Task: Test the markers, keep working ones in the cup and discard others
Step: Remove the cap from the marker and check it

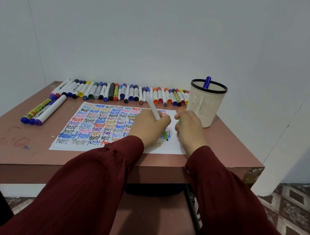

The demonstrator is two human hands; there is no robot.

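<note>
My left hand [148, 128] grips green marker [153, 108] on paper [173, 146]; right fingers [179, 130] pinch green cap [179, 121] near cup [205, 105], surface's [25, 137] far-right corner.

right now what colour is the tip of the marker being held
Green, on the white-barrelled marker in the left hand; head view shows it.

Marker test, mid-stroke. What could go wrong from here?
1. The left hand writes with the green marker on a patch of paper already crowded with "test" marks, so a weak line may be misjudged.
2. The right hand sits close beside the cup; a careless move could tip it, along with the blue marker inside.
3. The right hand seems to pinch the cap; if it is mislaid, the tip may dry.
</note>
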